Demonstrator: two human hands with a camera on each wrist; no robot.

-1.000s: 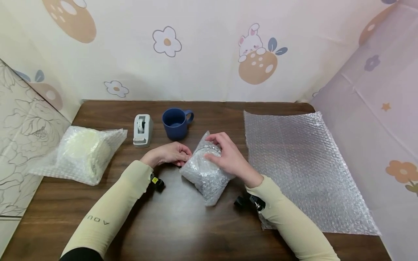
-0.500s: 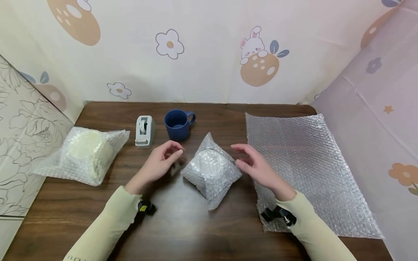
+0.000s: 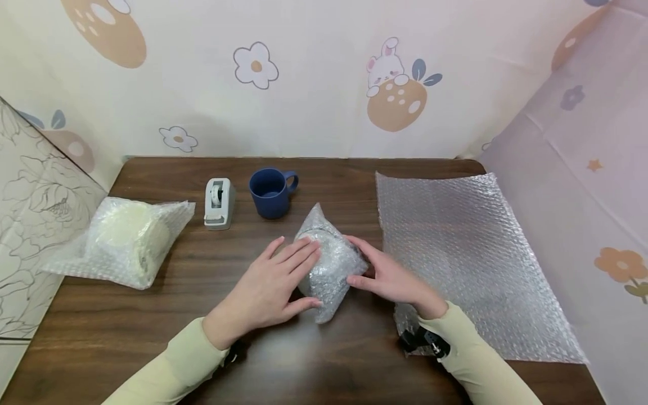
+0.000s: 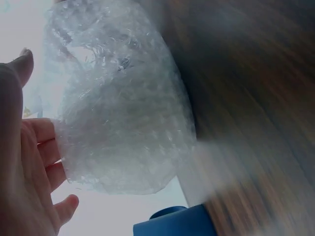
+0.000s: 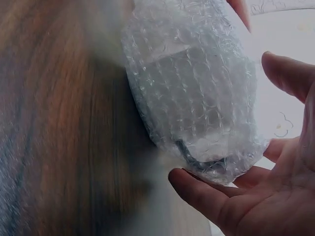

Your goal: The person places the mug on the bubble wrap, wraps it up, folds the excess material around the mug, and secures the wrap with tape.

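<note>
A bubble-wrapped bundle (image 3: 334,264) sits on the table between both hands, a pale round shape and dark line showing through the wrap. My left hand (image 3: 270,287) lies with straight, spread fingers over its left side. At its right corner is my right hand (image 3: 392,275), thumb and fingers loosely curved to either side. In the right wrist view the fingertips meet the bundle's (image 5: 197,93) end while the thumb stands apart. The left wrist view has the left fingers against the bundle's (image 4: 118,113) side.
Behind the hands stand a blue mug (image 3: 270,194) and a white tape dispenser (image 3: 219,203). Another bubble-wrapped package (image 3: 131,239) lies at the left. A flat bubble wrap sheet (image 3: 455,253) covers the table's right side, partly under the right forearm.
Both hands came off the bundle half a second ago, then returned. The left now lies over its left side; the right is at its right corner instead of on top.
</note>
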